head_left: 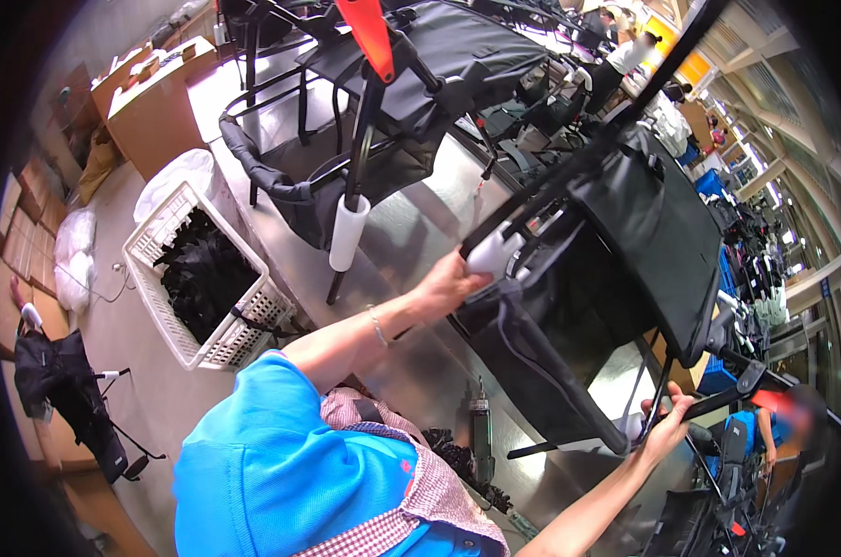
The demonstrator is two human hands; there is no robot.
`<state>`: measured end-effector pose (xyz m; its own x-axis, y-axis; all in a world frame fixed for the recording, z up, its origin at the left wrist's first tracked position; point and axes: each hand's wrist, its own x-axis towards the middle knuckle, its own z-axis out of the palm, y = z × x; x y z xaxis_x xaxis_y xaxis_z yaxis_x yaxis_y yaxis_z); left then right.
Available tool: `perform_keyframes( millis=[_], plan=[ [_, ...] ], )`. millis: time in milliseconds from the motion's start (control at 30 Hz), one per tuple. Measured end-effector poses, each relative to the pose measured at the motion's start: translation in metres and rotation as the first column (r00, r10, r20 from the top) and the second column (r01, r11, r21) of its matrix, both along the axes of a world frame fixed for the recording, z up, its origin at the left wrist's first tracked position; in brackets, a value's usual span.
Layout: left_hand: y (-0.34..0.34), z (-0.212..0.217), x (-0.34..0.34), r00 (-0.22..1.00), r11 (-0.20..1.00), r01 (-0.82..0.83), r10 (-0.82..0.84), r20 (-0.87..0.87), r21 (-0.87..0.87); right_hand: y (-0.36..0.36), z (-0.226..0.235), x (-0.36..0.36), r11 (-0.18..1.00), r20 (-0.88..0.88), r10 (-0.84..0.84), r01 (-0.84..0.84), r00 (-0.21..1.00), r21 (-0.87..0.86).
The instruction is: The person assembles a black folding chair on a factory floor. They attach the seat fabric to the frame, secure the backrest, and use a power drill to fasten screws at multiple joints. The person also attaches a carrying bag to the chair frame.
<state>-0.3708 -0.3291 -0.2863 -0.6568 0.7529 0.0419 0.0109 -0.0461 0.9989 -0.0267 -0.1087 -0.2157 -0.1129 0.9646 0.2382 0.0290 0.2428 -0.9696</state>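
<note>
Before me on a metal-topped table [420, 200] lies a black stroller frame with fabric panels [657, 246]. My left hand [450, 286] is closed round a white sleeve [497, 254] at the left side of this frame. At the lower right, my right hand [666, 422] has its fingers wrapped round a black frame tube beside the fabric; part of its grip is hidden. Farther off stands a second black frame [314, 181], with a white sleeve [349, 234] on its tube and an orange-red part [367, 42] above.
To my left, a white plastic basket [184, 348] holds black pieces. A powered screwdriver [479, 432] hangs or stands close to my body. Cardboard boxes [156, 121] and a folded black frame [63, 390] are at the far left. Other people work at the back and right.
</note>
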Motion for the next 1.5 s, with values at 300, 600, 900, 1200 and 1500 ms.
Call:
perform_keyframes(
  millis=[300, 600, 900, 1200, 1500],
  plan=[
    [-0.099, -0.024, -0.06, 0.963, 0.961, -0.267, 0.269, -0.012, 0.064, -0.07, 0.028, -0.127, 0.891, -0.063, 0.426, -0.407, 0.903, 0.201],
    [-0.167, -0.016, -0.172, 0.784, 0.803, -0.569, 0.466, -0.409, -0.176, -0.137, 0.009, -0.249, 0.885, -0.105, 0.465, -0.462, 0.879, 0.046],
    [-0.34, -0.076, -0.144, 0.462, 0.336, -0.885, 0.543, -0.701, -0.322, -0.182, -0.012, -0.352, 0.853, -0.147, 0.522, -0.509, 0.84, 0.114],
    [-0.423, -0.179, -0.152, 0.805, 0.353, -0.592, 0.307, -0.508, -0.725, -0.185, -0.022, -0.362, 0.801, -0.118, 0.595, -0.577, 0.795, 0.158],
    [-0.399, -0.229, -0.17, 0.781, -0.103, -0.384, 0.493, -0.382, -0.918, -0.18, -0.023, -0.358, 0.767, -0.074, 0.626, -0.597, 0.776, 0.233]
  ],
)
